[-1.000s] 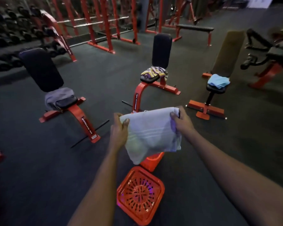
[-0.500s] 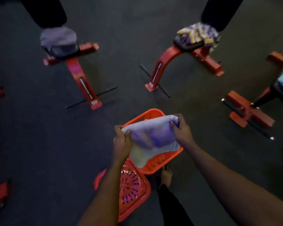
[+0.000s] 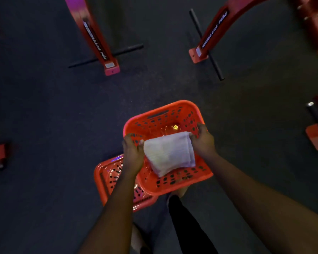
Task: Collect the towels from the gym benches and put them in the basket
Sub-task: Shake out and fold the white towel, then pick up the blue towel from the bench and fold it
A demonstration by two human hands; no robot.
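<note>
Dark rubbery gym floor (image 3: 44, 110) everywhere, dim light, and two red steel bench legs with black crossbars poking in at the far side, one far left (image 3: 95, 35) and one far right (image 3: 212, 33).

Going left to right: down near my left forearm there's a flat orange perforated plastic lid-looking thing (image 3: 108, 178) lying on the floor, partly tucked under the orange plastic laundry basket with slotted walls (image 3: 165, 114). My left hand (image 3: 133, 153) has its fingers closed on the left edge of a folded white terry towel (image 3: 170, 153), thumb on top. The towel hangs between both hands right over the basket's opening, low enough that its bottom corner is down inside the walls, near the side closest to me. My right hand (image 3: 203, 139) is pinching the right edge the same way, just inside the basket's right rim.

How I'd finish this well: lower it a touch more so the fold lands flat on the bottom, nudge it toward the middle, then let go with both hands together so it doesn't flop open or drape over the near rim. The basket looks empty otherwise, so I reckon plenty of towels are left.
</note>
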